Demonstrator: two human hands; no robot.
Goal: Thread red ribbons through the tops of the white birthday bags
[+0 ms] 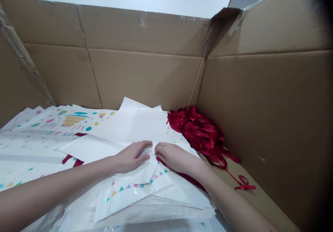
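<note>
My left hand [134, 156] rests on a white paper bag sheet [145, 173], palm down, its thumb and fingers apart. Close beside it, my right hand [170, 155] has curled fingers with a red ribbon [191, 180] running out from under them along the forearm. The fingertips of that hand are partly hidden. A folded white flap [91, 147] lies under the left forearm, with short red ribbon ends [78, 162] showing beside it. The sheets beneath carry colourful bunting print.
A large tangle of red ribbon [199, 129] is heaped at right, with a loose bow trailing on the cardboard. Printed "birthday" bags [44, 121] spread in overlapping layers at left. Tall cardboard walls [145, 72] stand behind and at both sides.
</note>
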